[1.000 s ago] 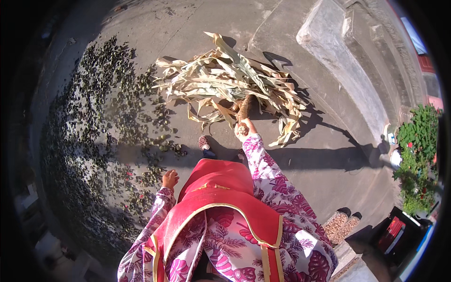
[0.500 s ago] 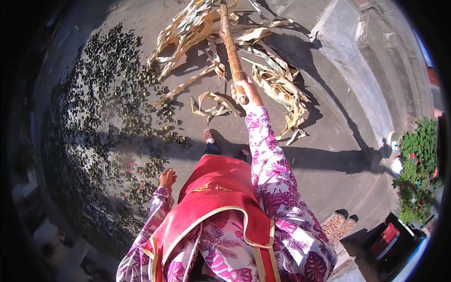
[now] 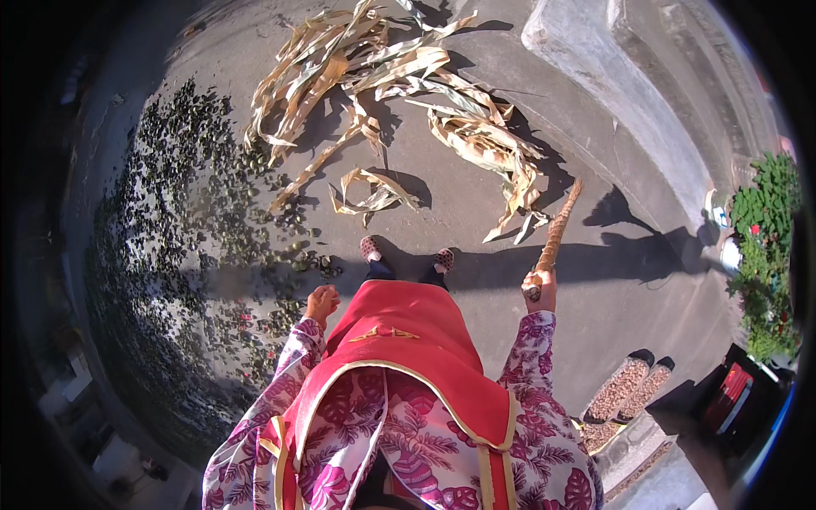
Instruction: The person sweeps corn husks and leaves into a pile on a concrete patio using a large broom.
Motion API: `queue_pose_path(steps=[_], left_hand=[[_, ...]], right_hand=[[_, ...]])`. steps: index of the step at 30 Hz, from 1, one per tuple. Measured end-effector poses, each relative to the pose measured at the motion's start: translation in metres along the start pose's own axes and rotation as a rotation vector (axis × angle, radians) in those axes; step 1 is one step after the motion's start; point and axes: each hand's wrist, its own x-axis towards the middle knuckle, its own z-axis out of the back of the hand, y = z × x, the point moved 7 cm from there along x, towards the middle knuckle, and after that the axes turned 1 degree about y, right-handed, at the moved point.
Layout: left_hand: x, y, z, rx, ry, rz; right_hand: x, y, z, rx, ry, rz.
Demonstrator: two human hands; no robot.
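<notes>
my right fingers (image 3: 548, 289) grip the brown stalk (image 3: 557, 229) by its end; i'd hold firm, clear of dry leaves (image 3: 476, 140) ahead-left. left fingers (image 3: 328, 294) loosely bent, seemingly empty.

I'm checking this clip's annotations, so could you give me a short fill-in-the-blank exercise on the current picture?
1. The brown stick is gripped in the person's ____ hand.
2. The pale dry leaves lie in ____ of the shoes.
3. The scattered dark green pieces lie to the person's ____ side.
4. The main colour of the apron is ____.

Missing words: right; front; left; red.
</notes>
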Motion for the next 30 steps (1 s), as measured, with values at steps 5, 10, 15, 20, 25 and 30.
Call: queue_pose_path(steps=[5, 10, 15, 20, 25, 30], left_hand=[[-0.003, -0.005, -0.005, 0.06, -0.042, -0.042], [-0.012, 0.002, 0.004, 0.01, -0.079, -0.011], [-0.021, 0.021, 0.007, -0.044, -0.102, 0.037], [-0.023, 0.026, 0.004, -0.098, -0.101, 0.014], [-0.024, 0.034, 0.013, -0.155, -0.131, 0.028], [-0.015, 0.044, 0.016, -0.16, -0.082, 0.05]], right_hand=[[0.086, 0.009, 0.064, 0.351, 0.015, -0.171], [0.122, -0.049, 0.001, 0.245, -0.096, -0.253], [0.086, -0.09, -0.147, -0.012, 0.24, -0.226], [0.073, -0.083, -0.295, 0.125, 0.448, -0.357], [0.031, -0.067, -0.369, -0.201, 0.855, -0.171], [0.001, -0.053, -0.294, -0.406, 0.832, -0.048]])
